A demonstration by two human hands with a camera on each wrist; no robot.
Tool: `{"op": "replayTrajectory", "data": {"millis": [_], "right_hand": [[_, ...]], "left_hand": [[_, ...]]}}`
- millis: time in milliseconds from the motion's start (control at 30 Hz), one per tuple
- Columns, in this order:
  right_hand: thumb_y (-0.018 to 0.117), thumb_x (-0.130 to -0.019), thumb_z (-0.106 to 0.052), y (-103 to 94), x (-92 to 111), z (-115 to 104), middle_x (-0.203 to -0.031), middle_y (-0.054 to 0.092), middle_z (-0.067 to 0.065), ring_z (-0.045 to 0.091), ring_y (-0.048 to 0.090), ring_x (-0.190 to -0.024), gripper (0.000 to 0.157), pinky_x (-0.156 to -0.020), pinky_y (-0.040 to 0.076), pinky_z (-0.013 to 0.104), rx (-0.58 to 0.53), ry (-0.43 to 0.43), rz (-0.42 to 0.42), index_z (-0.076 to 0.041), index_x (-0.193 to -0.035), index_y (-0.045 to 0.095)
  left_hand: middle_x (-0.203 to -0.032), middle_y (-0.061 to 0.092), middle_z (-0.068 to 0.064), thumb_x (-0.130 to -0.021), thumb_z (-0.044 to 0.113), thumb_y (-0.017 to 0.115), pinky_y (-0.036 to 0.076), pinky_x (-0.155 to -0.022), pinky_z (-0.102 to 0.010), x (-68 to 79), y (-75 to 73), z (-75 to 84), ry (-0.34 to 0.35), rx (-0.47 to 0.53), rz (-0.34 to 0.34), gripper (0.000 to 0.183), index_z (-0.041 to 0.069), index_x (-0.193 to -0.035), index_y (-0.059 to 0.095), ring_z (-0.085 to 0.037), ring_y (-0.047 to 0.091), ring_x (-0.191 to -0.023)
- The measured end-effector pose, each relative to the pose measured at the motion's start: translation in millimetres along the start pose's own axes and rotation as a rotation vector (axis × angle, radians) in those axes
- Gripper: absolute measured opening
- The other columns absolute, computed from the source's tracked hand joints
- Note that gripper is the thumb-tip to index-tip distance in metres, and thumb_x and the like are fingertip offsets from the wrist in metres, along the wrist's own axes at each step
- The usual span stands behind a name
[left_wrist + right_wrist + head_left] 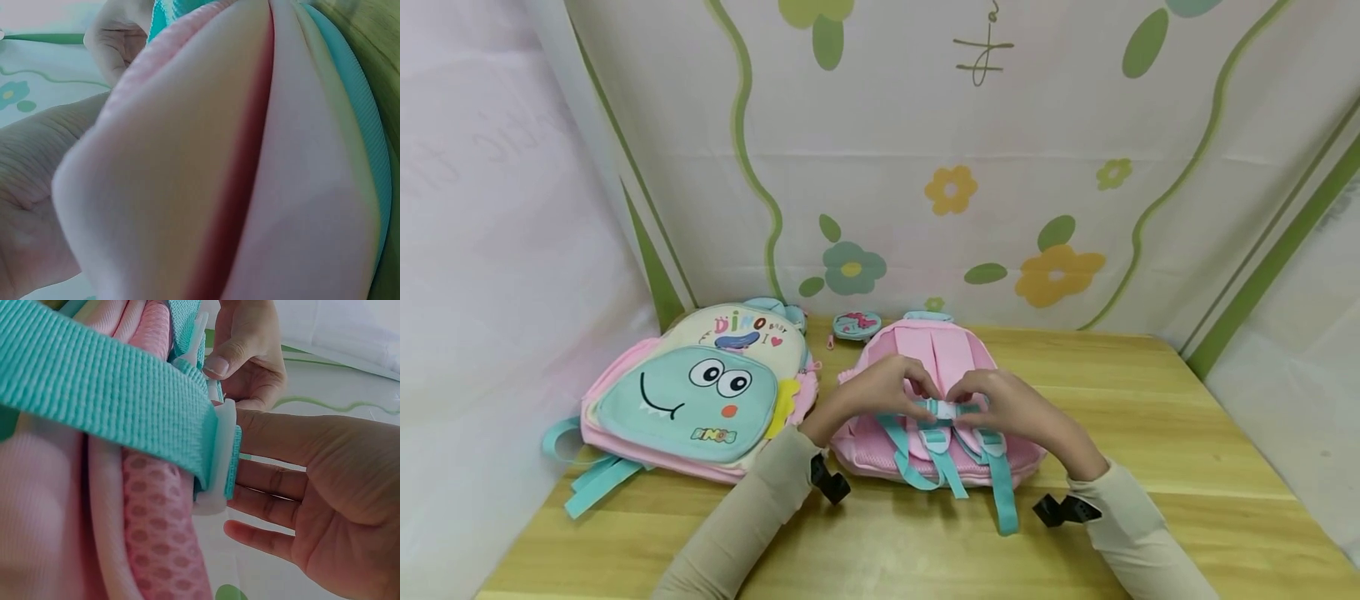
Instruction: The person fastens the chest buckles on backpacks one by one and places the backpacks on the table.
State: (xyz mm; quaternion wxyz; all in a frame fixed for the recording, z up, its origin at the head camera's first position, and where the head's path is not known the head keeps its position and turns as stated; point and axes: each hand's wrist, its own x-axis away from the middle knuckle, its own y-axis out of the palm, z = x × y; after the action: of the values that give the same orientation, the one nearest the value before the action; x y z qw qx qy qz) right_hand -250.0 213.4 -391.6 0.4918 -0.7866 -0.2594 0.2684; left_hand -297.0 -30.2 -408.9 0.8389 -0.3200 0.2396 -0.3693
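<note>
A pink backpack (936, 350) lies on the table with its shoulder straps facing up. Across the straps runs a teal chest strap with a white buckle (946, 409). My left hand (883, 387) pinches the buckle's left side between thumb and fingers. From the right, my right hand (1011, 404) pinches its other side. In the right wrist view, a teal strap (106, 387) with a white slider (219, 462) partly covers the right fingertips. The backpack's pink side (156, 169) blocks most of the left wrist view and hides the left fingertips.
To the left lies a second backpack (692, 400) with a cartoon dinosaur face, its teal straps (598, 483) trailing over the table. A small round teal pouch (857, 325) sits behind the pink backpack. A printed fabric backdrop (880, 200) closes off the wooden table (1150, 467) at the back.
</note>
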Motion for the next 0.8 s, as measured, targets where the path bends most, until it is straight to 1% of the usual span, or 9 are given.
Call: {"op": "replayTrajectory", "data": {"millis": [133,233,333,500,667,800], "right_hand": [[0.083,-0.086,-0.018,-1.1,-0.9,0.5,-0.104,0.074,-0.003,0.016,0.068,-0.095,0.024,-0.086,0.058,0.041,-0.003,0.0,-0.009,-0.012,-0.108,0.076],[0.083,-0.086,-0.018,-1.2,-1.6,1.2,-0.104,0.074,-0.002,0.018,0.068,-0.097,0.024,-0.087,0.058,0.041,0.002,-0.005,-0.013,-0.013,-0.108,0.077],[0.082,-0.086,-0.019,-0.3,-2.2,1.8,-0.104,0.074,-0.003,0.019,0.068,-0.099,0.023,-0.088,0.058,0.042,0.016,-0.011,-0.014,-0.013,-0.108,0.077],[0.082,-0.087,-0.021,1.2,-1.7,1.5,-0.105,0.071,-0.004,0.02,0.06,-0.104,0.021,-0.089,0.054,0.043,0.08,0.0,-0.013,-0.016,-0.106,0.078],[0.084,-0.085,-0.02,-0.1,-2.5,0.1,-0.105,0.071,-0.001,0.022,0.056,-0.105,0.02,-0.089,0.053,0.044,0.117,-0.007,0.008,-0.015,-0.103,0.078],[0.084,-0.085,-0.021,-0.6,-2.0,0.2,-0.106,0.071,-0.001,0.022,0.055,-0.106,0.02,-0.09,0.053,0.044,0.122,-0.003,0.005,-0.016,-0.104,0.079]], "left_hand": [[-0.101,0.073,-0.005,-0.081,0.021,0.088,0.055,-0.091,-0.037,-0.3,-1.1,-1.6,-0.008,-0.016,-0.006,0.023,0.012,-0.1,0.081,-0.023,0.064,-0.101],[-0.103,0.073,-0.006,-0.081,0.021,0.088,0.054,-0.095,-0.04,-0.5,-1.5,-2.1,-0.001,-0.027,-0.006,0.023,0.011,-0.101,0.081,-0.023,0.064,-0.104],[-0.102,0.074,-0.006,-0.081,0.021,0.088,0.054,-0.096,-0.041,-0.5,-1.5,-1.7,0.013,-0.038,-0.005,0.023,0.011,-0.101,0.081,-0.023,0.064,-0.104],[-0.103,0.073,-0.005,-0.081,0.022,0.088,0.053,-0.097,-0.041,0.3,-2.2,-0.7,0.011,-0.07,-0.012,0.023,0.012,-0.101,0.082,-0.024,0.063,-0.106],[-0.103,0.072,-0.001,-0.081,0.025,0.088,0.051,-0.098,-0.041,-1.3,-4.1,0.0,0.017,-0.126,-0.002,0.023,0.016,-0.102,0.082,-0.019,0.059,-0.106],[-0.104,0.073,0.0,-0.082,0.025,0.087,0.051,-0.099,-0.04,-2.6,-4.2,0.0,0.029,-0.126,-0.007,0.024,0.016,-0.103,0.081,-0.016,0.061,-0.106]]}}
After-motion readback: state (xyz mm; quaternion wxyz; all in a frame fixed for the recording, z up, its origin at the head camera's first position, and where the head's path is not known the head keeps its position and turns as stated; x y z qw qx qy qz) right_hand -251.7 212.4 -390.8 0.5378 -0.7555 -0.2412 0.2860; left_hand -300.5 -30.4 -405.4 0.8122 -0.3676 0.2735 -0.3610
